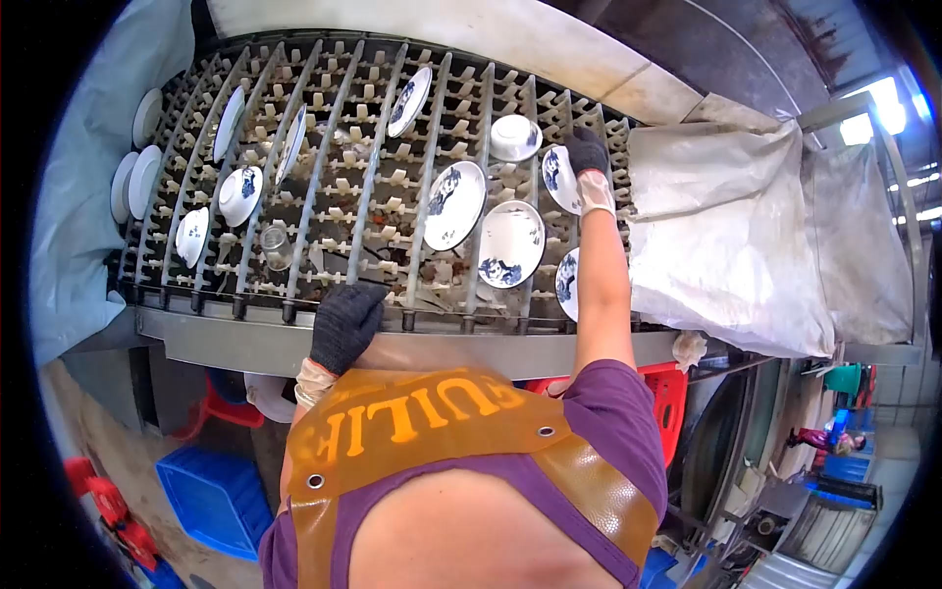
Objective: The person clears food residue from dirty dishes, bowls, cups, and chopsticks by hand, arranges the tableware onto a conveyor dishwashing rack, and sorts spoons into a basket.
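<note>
A rack conveyor (pixel 407 316) with rows of pale pegs carries several blue-and-white dishes. My right hand (pixel 589 152), in a dark glove, reaches to the far right part, its fingers at the upper edge of a patterned plate (pixel 560 181); whether they grip it is unclear. My left hand (pixel 348 319), also dark-gloved, rests at the near metal edge, fingers curled downward and partly hidden. Nearby lie an oval plate (pixel 454 206), a round plate (pixel 511 244) and a white bowl (pixel 515 138). A clear glass (pixel 276 247) lies left of my left hand.
Plastic curtains hang at the left (pixel 83 187) and right (pixel 726 236) ends of the conveyor. A metal ledge (pixel 235 348) runs along its front. Below stand a blue crate (pixel 214 499) and a red crate (pixel 667 407). Another person (pixel 829 440) is far off at the right.
</note>
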Motion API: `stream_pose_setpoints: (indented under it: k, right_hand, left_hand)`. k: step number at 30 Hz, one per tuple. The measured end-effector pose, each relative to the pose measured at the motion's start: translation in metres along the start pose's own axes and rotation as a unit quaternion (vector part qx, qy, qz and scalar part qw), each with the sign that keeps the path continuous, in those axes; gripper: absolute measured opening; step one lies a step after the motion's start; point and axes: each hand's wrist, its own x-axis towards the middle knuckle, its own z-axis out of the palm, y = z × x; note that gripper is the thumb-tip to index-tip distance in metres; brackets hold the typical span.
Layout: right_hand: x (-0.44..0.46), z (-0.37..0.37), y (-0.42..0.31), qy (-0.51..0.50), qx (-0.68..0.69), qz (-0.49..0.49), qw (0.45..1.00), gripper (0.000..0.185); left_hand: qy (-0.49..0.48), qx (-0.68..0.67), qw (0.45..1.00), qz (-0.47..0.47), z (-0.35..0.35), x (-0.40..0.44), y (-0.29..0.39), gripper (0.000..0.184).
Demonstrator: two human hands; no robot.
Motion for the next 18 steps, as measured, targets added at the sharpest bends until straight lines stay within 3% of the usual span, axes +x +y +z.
stream_pose_setpoints:
  k: [2, 5, 6, 9, 10, 13, 14, 15, 17, 18]
  right_hand:
    - [0.007, 0.013, 0.047, 0.023, -0.089, 0.085, 0.992, 0.053]
    - [0.017, 0.002, 0.086, -0.214, -0.181, 0.085, 0.956, 0.057]
    - [0.020, -0.003, 0.099, -0.212, -0.136, 0.067, 0.965, 0.059]
    - [0.037, -0.009, 0.118, -0.119, -0.026, 0.001, 0.993, 0.042]
    - [0.015, -0.048, 0.064, -0.080, 0.012, 0.001, 0.997, 0.033]
    - [-0.010, -0.060, 0.031, 0.066, 0.067, -0.037, 0.995, 0.031]
    - [-0.018, -0.056, 0.034, 0.004, 0.188, 0.000, 0.982, 0.035]
    - [-0.032, -0.063, 0.038, -0.087, 0.200, 0.039, 0.975, 0.035]
    - [-0.069, -0.093, 0.027, -0.241, 0.095, 0.068, 0.963, 0.036]
    - [-0.088, -0.090, 0.049, -0.271, 0.116, 0.062, 0.954, 0.036]
  left_hand:
    - [0.000, 0.008, 1.000, 0.000, 0.005, 0.001, 0.001, 0.019]
    - [-0.007, 0.004, 1.000, -0.001, 0.010, 0.003, 0.005, 0.019]
    - [-0.012, -0.006, 1.000, -0.007, 0.011, 0.005, 0.007, 0.019]
    - [-0.001, 0.027, 1.000, 0.003, 0.014, 0.006, 0.011, 0.020]
    - [-0.007, 0.026, 1.000, 0.004, 0.015, 0.006, 0.012, 0.020]
    - [0.006, 0.016, 1.000, -0.007, 0.019, 0.007, 0.014, 0.020]
    - [0.012, 0.015, 1.000, -0.009, 0.021, 0.006, 0.014, 0.020]
    - [0.019, 0.015, 1.000, -0.013, 0.022, 0.006, 0.014, 0.019]
    - [0.025, 0.007, 1.000, -0.006, 0.021, 0.008, 0.020, 0.019]
    - [0.033, -0.002, 0.999, 0.003, 0.021, 0.009, 0.023, 0.019]
